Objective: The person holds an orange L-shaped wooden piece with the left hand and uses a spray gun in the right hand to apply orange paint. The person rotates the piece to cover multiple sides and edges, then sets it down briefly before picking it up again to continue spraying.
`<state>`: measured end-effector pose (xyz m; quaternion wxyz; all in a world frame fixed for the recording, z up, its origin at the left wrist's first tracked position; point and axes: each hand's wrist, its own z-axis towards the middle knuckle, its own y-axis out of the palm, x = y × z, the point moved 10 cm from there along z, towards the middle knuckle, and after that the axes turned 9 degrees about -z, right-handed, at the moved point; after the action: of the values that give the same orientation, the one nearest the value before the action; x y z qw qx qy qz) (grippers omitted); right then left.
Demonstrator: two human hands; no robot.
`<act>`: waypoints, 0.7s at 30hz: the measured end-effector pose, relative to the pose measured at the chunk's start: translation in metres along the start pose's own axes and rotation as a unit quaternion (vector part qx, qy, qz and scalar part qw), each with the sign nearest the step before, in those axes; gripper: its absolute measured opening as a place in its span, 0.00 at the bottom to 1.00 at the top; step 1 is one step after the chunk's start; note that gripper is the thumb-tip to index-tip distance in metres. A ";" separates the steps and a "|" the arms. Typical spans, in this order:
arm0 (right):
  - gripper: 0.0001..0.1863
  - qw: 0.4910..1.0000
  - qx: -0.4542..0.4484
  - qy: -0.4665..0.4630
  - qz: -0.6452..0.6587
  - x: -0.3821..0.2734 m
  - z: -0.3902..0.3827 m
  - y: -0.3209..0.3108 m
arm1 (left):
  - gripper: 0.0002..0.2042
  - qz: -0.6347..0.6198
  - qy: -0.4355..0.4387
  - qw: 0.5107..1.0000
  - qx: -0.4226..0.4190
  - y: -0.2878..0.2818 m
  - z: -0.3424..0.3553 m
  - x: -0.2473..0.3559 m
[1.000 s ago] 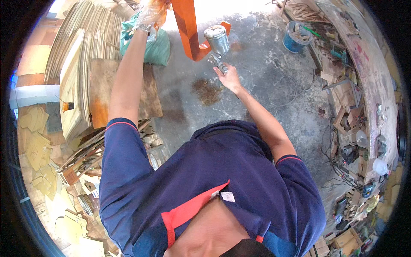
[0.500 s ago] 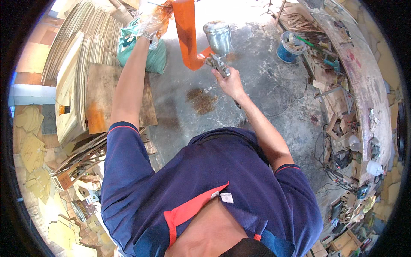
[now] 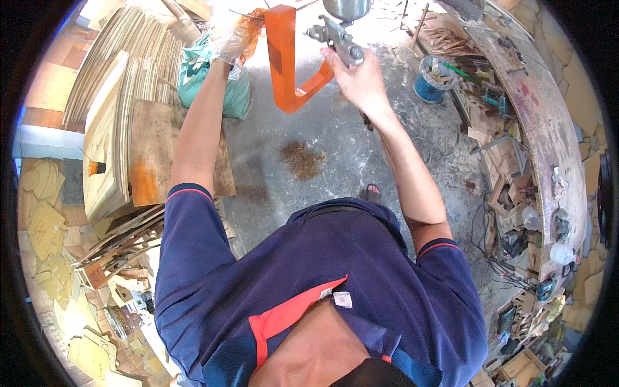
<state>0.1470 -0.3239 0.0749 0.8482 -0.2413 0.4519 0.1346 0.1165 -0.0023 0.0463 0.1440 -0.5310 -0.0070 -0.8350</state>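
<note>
A bent orange frame (image 3: pixel 282 64), with a long upright side and a shorter arm angling up to the right, hangs in front of me. My left hand (image 3: pixel 237 37), in a clear plastic glove stained orange, is closed at the frame's upper left; glare and the crinkled plastic blur its fingers. A thin dark rod (image 3: pixel 246 15) sticks out by that hand. My right hand (image 3: pixel 361 76) is bare and wrapped round a metal spray gun (image 3: pixel 336 40). Its silver cup (image 3: pixel 348 8) is cut off by the top edge. The gun's nozzle points left, toward the frame.
Thin wooden sheets (image 3: pixel 122 61) stand stacked at the left, with an orange-stained board (image 3: pixel 184 151) beside them. A green sack (image 3: pixel 216 90) lies behind my left forearm. At the right are a blue bucket (image 3: pixel 433 80), wood scraps, cables and a long worn bench (image 3: pixel 548 122). A brown stain (image 3: pixel 302 160) marks the floor.
My right hand and the spray gun have moved up and slightly right. The orange frame has turned a little, showing more of its lower right arm. A foot now shows beyond my waist.
</note>
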 end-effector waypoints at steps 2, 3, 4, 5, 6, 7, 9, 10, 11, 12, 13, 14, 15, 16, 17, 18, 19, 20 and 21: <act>0.15 1.000 0.003 -0.004 -0.009 -0.006 0.011 -0.005 | 0.18 0.012 0.008 1.000 -0.004 -0.004 -0.004 -0.004; 0.15 1.000 -0.001 0.007 -0.020 -0.006 0.017 -0.008 | 0.19 0.001 0.005 1.000 0.008 -0.011 -0.006 -0.012; 0.18 0.999 -0.011 0.013 -0.032 -0.007 0.020 -0.010 | 0.20 -0.008 0.017 1.000 -0.005 -0.015 -0.006 -0.017; 0.18 0.999 0.000 0.005 -0.035 -0.010 0.023 -0.015 | 0.20 -0.079 -0.030 0.996 0.035 -0.032 -0.006 -0.036; 0.18 0.999 0.011 -0.004 -0.037 -0.014 0.028 -0.019 | 0.20 -0.148 -0.063 0.986 0.049 -0.045 0.000 -0.053; 0.18 0.999 0.023 -0.018 -0.037 -0.018 0.031 -0.024 | 0.21 -0.216 -0.095 0.970 0.062 -0.057 0.005 -0.071; 0.18 0.997 0.033 -0.065 0.003 -0.029 0.034 -0.029 | 0.18 -0.211 -0.111 0.969 0.071 -0.077 0.014 -0.092; 0.18 0.997 0.030 -0.067 0.001 -0.029 0.034 -0.029 | 0.16 -0.208 -0.118 0.968 0.075 -0.084 0.017 -0.101; 0.18 0.997 0.028 -0.069 -0.001 -0.029 0.033 -0.028 | 0.16 -0.190 -0.116 0.972 0.077 -0.089 0.018 -0.106; 0.18 0.998 0.024 -0.050 0.001 -0.025 0.031 -0.026 | 0.16 -0.169 -0.109 0.977 0.076 -0.090 0.017 -0.107; 0.17 0.999 0.020 -0.031 0.003 -0.020 0.025 -0.023 | 0.16 -0.154 -0.103 0.980 0.073 -0.089 0.016 -0.106; 0.17 1.000 0.014 -0.010 0.006 -0.015 0.019 -0.019 | 0.16 -0.143 -0.099 0.982 0.072 -0.085 0.014 -0.104; 0.16 1.000 0.021 -0.014 0.012 -0.014 0.014 -0.019 | 0.16 -0.134 -0.097 0.984 0.071 -0.081 0.012 -0.100; 0.16 0.999 0.025 -0.017 0.021 -0.013 0.009 -0.017 | 0.15 -0.126 -0.094 0.985 0.070 -0.076 0.010 -0.096; 0.16 0.999 0.028 -0.019 0.029 -0.010 0.003 -0.016 | 0.15 -0.119 -0.092 0.986 0.069 -0.071 0.010 -0.091; 0.15 1.000 0.008 -0.003 0.018 -0.004 -0.002 -0.012 | 0.15 -0.113 -0.090 0.987 0.069 -0.067 0.009 -0.086; 0.15 1.000 -0.006 0.008 0.007 0.001 -0.006 -0.009 | 0.15 -0.108 -0.088 0.988 0.070 -0.064 0.009 -0.082; 0.15 1.000 -0.020 0.020 -0.003 0.008 -0.012 -0.006 | 0.15 -0.103 -0.088 0.988 0.070 -0.061 0.009 -0.079; 0.15 0.999 -0.035 0.029 -0.012 0.013 -0.015 -0.002 | 0.15 -0.099 -0.084 0.989 0.069 -0.058 0.010 -0.077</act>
<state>0.1446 -0.3336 0.0572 0.8275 -0.2796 0.4683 0.1329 0.1411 0.0731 -0.0095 0.0965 -0.5851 -0.1294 -0.7947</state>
